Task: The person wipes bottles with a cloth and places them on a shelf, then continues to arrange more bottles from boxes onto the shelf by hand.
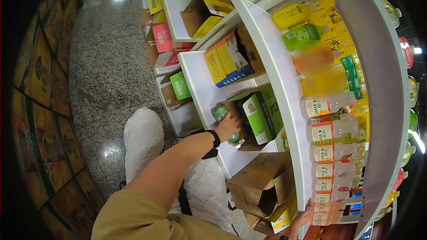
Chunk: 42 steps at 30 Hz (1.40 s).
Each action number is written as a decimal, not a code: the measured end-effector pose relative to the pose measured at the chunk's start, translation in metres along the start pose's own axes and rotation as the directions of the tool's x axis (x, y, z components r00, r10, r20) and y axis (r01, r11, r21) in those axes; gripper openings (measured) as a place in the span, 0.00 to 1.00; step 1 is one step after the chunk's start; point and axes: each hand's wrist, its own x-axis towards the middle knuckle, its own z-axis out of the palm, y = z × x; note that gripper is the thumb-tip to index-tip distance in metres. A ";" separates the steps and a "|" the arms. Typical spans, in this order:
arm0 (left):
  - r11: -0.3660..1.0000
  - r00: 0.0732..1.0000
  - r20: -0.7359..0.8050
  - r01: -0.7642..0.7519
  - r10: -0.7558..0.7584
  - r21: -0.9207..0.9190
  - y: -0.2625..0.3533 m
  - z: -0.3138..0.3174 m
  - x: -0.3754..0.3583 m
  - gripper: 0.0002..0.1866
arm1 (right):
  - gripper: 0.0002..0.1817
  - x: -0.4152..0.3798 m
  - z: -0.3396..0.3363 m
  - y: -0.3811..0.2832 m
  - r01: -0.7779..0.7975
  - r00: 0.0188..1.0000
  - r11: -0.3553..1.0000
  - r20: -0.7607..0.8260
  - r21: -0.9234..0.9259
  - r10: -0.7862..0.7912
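Note:
My left hand point(227, 126), with a black band at the wrist, is closed around a green-labelled drink bottle point(219, 112). The bottle is at a low shelf, beside an open carton with a green and white side point(258, 118). My fingers cover its middle; both its ends show. At the lower right, my right hand point(303, 217) grips the edge of the white shelf board point(284, 80), next to a row of clear bottles with white and red labels point(327, 153). Part of that hand is hidden.
Cut-open cartons stand on the low shelves, among them a yellow and blue carton point(227, 60) and a brown carton point(262, 182). Yellow and green bottles point(302, 37) share the shelf with the clear ones. Stacked cases point(42, 80) line the speckled floor point(102, 75).

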 end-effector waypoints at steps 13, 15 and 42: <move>0.363 0.665 0.277 0.010 0.694 -0.932 -0.044 -0.158 -0.041 0.53 | 0.25 -0.002 0.000 -0.013 -0.013 0.998 0.992 -0.064 -0.125 0.005; 0.291 0.655 0.212 -0.013 0.726 -0.957 -0.046 -0.243 -0.048 0.53 | 0.24 -0.003 0.002 -0.010 0.011 0.997 0.978 -0.074 -0.207 -0.027; 0.125 0.978 -0.035 -0.009 -0.205 -0.992 -0.032 -0.354 0.182 0.53 | 0.16 -0.003 -0.001 -0.034 0.072 0.972 0.978 -0.207 -0.194 -0.112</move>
